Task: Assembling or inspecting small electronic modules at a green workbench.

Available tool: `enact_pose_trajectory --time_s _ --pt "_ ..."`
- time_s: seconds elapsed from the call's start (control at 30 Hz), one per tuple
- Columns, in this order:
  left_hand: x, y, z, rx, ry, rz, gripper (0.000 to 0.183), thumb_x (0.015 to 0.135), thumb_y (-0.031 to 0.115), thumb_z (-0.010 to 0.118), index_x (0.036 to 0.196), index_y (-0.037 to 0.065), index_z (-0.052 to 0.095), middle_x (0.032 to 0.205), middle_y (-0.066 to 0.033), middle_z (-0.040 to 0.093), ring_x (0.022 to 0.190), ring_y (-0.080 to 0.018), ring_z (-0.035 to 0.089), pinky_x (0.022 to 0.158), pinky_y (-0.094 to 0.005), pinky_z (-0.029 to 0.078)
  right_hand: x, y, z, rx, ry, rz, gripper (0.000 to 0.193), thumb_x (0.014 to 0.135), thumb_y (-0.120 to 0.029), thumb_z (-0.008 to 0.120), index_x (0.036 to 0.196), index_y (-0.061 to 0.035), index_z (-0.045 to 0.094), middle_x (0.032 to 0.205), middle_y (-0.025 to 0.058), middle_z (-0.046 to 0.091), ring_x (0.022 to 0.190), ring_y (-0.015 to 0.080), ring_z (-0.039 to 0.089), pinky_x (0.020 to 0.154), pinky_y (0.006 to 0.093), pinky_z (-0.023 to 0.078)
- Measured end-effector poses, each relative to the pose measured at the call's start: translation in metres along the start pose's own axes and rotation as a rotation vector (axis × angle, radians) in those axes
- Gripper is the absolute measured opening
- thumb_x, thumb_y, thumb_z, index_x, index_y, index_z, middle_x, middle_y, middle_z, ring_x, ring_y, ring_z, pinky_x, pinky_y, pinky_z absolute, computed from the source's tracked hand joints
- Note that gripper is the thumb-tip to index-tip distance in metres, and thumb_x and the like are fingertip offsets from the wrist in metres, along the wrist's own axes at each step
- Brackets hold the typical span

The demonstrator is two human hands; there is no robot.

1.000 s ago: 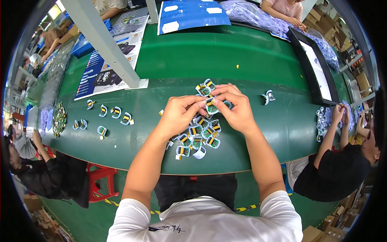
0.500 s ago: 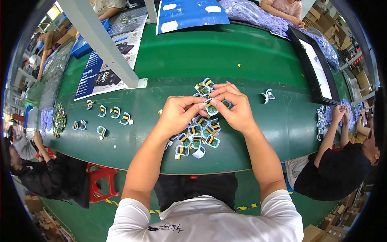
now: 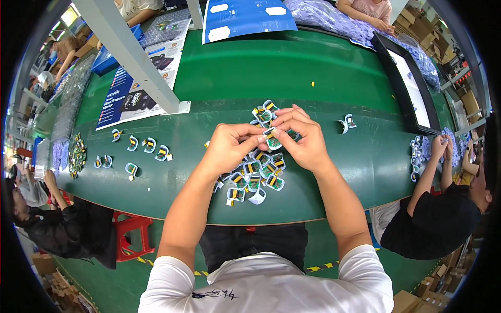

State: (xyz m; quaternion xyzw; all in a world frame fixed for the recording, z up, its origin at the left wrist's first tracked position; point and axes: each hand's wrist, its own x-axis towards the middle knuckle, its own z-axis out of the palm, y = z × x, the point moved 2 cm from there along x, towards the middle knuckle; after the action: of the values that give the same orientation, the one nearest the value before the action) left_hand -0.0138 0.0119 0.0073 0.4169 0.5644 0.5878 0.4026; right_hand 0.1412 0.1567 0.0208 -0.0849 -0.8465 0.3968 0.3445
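Note:
Between my two hands is a small green circuit board in a pale blue-white plastic casing [image 3: 272, 141], with a dark and yellow part on it. My left hand [image 3: 229, 146] pinches its left side between thumb and fingers. Across from it, my right hand [image 3: 303, 140] grips the other side, its thumb pressed on the top. The fingers hide part of the piece. Just below the hands lies a pile of similar cased boards [image 3: 253, 168], some with yellow-and-black strips. A smaller cluster [image 3: 265, 112] sits beyond my fingers.
Several loose cased boards [image 3: 149, 145] are scattered to the left, and a pair [image 3: 347, 123] lies to the right. A grey metal post [image 3: 138, 62] stands on a printed sheet at left. A black-framed tray [image 3: 412, 88] is at right. Co-workers sit on both sides.
My hands stay nearly in place, with the held board turned very slightly. A small yellow bit on the green belt has shifted a little to the right.

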Motion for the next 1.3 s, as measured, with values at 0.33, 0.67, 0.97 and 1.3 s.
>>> enact_pose_trajectory --time_s 0.33,0.67,0.97,1.3 --pt "0.006 -0.004 -0.001 -0.141 0.103 -0.036 0.021 0.096 0.001 0.072 0.115 -0.007 0.072 0.099 -0.0101 0.078 0.09 -0.0107 0.073 0.08 -0.0249 0.058 -0.004 -0.005 0.007 -0.141 0.059 -0.016 0.008 0.084 -0.004 0.079 0.091 -0.0039 0.075 0.109 0.0081 0.075 0.114 0.0299 0.069 0.116 0.0558 0.04" --pt "0.005 0.0 -0.002 -0.058 0.033 -0.144 0.026 0.095 -0.001 0.068 0.119 -0.01 0.071 0.096 -0.0118 0.078 0.085 -0.0141 0.074 0.075 -0.0279 0.059 0.003 -0.014 0.006 -0.358 -0.043 -0.35 0.017 0.077 -0.008 0.085 0.092 -0.0098 0.076 0.124 0.006 0.072 0.125 0.031 0.064 0.113 0.0568 0.044" --pt "0.005 0.0 -0.004 -0.111 0.014 -0.125 0.024 0.096 0.002 0.071 0.118 -0.009 0.071 0.092 -0.0108 0.078 0.081 -0.013 0.074 0.073 -0.0265 0.057 0.005 -0.015 -0.001 -0.194 -0.048 -0.256 0.012 0.084 -0.003 0.076 0.092 -0.0063 0.068 0.114 0.0073 0.074 0.117 0.0302 0.068 0.112 0.0554 0.045" --pt "0.016 -0.012 -0.013 -0.153 0.151 -0.047 0.026 0.098 0.004 0.072 0.12 -0.008 0.071 0.103 -0.0129 0.078 0.088 -0.0158 0.075 0.081 -0.0276 0.059 0.061 0.116 -0.043 -0.755 -0.009 0.226 0.017 0.094 -0.007 0.065 0.11 -0.0072 0.073 0.104 0.0109 0.075 0.098 0.0286 0.072 0.093 0.045 0.054"
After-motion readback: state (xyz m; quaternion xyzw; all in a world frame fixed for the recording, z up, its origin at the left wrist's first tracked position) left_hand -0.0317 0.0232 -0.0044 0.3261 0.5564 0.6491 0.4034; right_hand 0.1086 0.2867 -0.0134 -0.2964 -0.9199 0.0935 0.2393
